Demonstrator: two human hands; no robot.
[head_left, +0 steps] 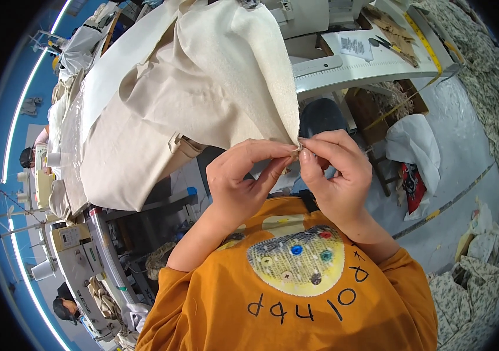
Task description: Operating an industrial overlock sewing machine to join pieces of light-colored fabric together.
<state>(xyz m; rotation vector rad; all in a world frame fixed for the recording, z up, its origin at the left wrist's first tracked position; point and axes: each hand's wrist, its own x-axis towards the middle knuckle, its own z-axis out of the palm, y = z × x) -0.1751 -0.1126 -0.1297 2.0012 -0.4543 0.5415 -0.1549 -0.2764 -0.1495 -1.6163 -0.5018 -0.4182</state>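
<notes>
A large piece of cream fabric spreads over the white sewing table and droops off its near edge. Its right-hand edge runs down to a narrow corner in front of me. My left hand pinches that corner between thumb and forefinger. Right beside it, my right hand pinches the same corner, so the fingertips of both hands almost meet. The tiny bit of cloth between the fingertips is mostly hidden. Part of a sewing machine shows at the top, behind the fabric.
On the table's right lie scissors, a white label sheet and a yellow tape measure. Patterned fabric is heaped at the far right. Another sewing machine stands at left, with people working beyond. A white plastic bag sits on the floor.
</notes>
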